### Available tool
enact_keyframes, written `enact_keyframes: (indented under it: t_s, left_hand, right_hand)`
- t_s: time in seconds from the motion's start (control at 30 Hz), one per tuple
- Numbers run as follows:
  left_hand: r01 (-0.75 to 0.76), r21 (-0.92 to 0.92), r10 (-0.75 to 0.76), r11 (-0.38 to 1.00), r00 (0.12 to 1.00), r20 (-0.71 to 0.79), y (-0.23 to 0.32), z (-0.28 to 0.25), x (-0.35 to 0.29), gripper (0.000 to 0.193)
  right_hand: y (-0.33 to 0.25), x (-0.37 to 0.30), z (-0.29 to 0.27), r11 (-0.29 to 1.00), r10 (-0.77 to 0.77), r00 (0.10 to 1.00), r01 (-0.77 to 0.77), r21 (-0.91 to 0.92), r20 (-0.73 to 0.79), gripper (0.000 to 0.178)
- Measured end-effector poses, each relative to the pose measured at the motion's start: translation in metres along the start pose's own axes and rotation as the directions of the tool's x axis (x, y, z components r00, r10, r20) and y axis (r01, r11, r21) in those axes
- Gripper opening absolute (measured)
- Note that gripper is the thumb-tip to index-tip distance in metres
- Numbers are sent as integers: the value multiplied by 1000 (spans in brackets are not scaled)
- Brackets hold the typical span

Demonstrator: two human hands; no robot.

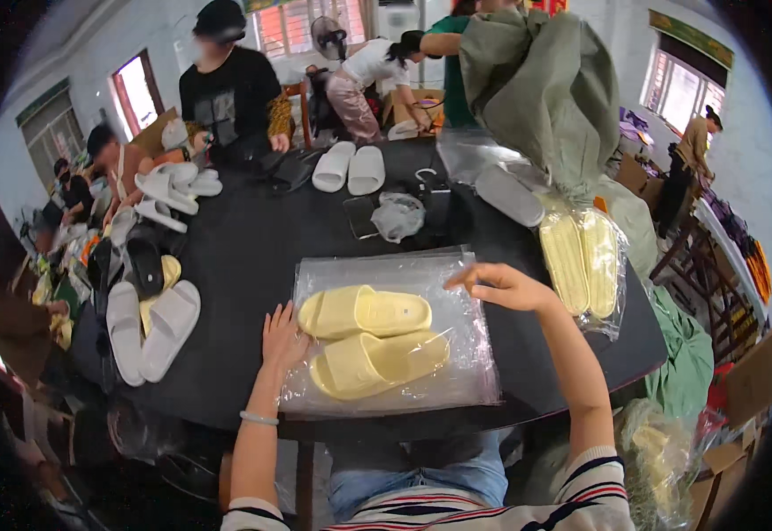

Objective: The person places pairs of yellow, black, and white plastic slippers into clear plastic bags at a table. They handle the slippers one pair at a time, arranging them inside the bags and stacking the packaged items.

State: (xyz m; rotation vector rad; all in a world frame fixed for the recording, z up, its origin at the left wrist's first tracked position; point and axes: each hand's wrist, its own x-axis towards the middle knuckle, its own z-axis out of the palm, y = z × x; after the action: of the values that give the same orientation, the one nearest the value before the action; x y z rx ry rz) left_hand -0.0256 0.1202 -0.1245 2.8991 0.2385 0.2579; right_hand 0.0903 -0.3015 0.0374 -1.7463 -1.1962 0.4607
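Note:
A pair of pale yellow slide slippers (377, 310) lies side by side with toes to the left, over a stack of clear plastic bags (470, 354) in front of me. My left hand (285, 338) rests flat on the bags' left edge, fingers stretched out close to the slippers' toes. Above the bags' upper right corner my right hand (508, 286) is held with its fingers apart and pointing left. Nothing shows in its grasp. Whether a layer of film covers the slippers is hard to tell.
Bagged yellow slippers (583, 261) lie at the right on the black table (244, 257). A grey slipper (510, 196) sits behind them. Grey slippers (151, 332) and several others line the left side. A phone (359, 217) and crumpled plastic (398, 218) lie ahead. A co-worker (231, 93) stands across.

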Motion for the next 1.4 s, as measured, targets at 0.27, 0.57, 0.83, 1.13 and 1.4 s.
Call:
enact_keyframes:
  t_s: [0.27,0.57,0.83,1.13,1.4]
  left_hand:
    - [-56,65,54,996,998,29,-5,-1,-5,57]
    - [-30,135,26,990,999,33,-15,12,3,59]
    - [-29,-13,29,999,1000,0,2,-5,-4,60]
    - [-27,3,27,1000,1000,-8,-3,6,0,51]
    - [-111,217,112,970,994,6,-17,11,1,58]
  right_hand:
    - [42,-45,24,886,400,904,-339,-317,152,28]
    - [65,4,72,989,61,980,-84,-119,-189,42]
    - [78,43,120,779,-201,975,221,-587,100,73]
    - [85,110,150,777,-253,965,244,-580,66,55]
    - [68,108,139,694,-245,969,184,-696,11,37]
